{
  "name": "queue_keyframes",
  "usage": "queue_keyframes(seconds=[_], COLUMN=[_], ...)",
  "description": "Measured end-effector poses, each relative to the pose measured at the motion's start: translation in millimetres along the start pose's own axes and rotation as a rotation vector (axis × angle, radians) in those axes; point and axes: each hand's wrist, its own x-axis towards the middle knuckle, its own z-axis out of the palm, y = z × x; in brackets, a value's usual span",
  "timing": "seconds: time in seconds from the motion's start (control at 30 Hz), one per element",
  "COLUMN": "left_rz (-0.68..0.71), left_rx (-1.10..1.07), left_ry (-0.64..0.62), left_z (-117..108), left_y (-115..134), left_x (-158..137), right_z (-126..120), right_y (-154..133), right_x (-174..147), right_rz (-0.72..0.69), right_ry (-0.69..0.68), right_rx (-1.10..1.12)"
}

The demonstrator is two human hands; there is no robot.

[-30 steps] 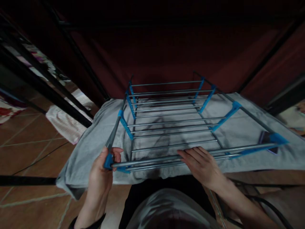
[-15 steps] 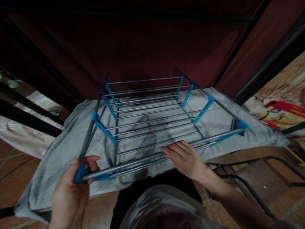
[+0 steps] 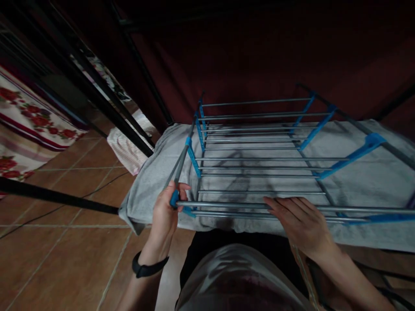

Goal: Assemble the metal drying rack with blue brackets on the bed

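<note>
A rack of grey metal rods with blue plastic brackets [image 3: 193,160], looking like a shoe rack, lies on its side on a grey blanket [image 3: 145,181]. My left hand [image 3: 167,207] grips its near left corner, thumb and fingers wrapped around the blue corner joint [image 3: 174,198]. Along the near edge, my right hand [image 3: 301,220] is curled over the front rod [image 3: 233,204], with the fingers on top of it. The far right end of the rack runs out of the view.
A dark red panel [image 3: 246,65] stands behind the blanket. At left are black metal poles [image 3: 58,198], a flowered cloth [image 3: 35,116] and a pale striped cloth [image 3: 125,149]. A thin cable [image 3: 65,207] crosses the tiled floor [image 3: 71,259].
The view has turned to the left, so the rack and both hands sit farther right in it. More floor and the flowered cloth show. Both hands keep their hold.
</note>
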Motion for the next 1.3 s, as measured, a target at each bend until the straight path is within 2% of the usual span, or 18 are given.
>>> queue_keyframes(seconds=[1.03,1.2,1.3], left_rz=[-0.014,-0.042,-0.048], left_rx=[-0.022,-0.03,-0.015], left_ry=[-0.018,-0.007,-0.011], left_z=[1,-1,-4], left_y=[0,3,3], left_x=[-1,-2,-2], right_z=[-2,0,10], right_y=[3,-12,-22], right_x=[-3,-21,-38], right_rz=[0.0,-0.021,-0.035], right_ry=[-0.08,0.03,-0.032], right_rx=[0.016,0.083,0.158])
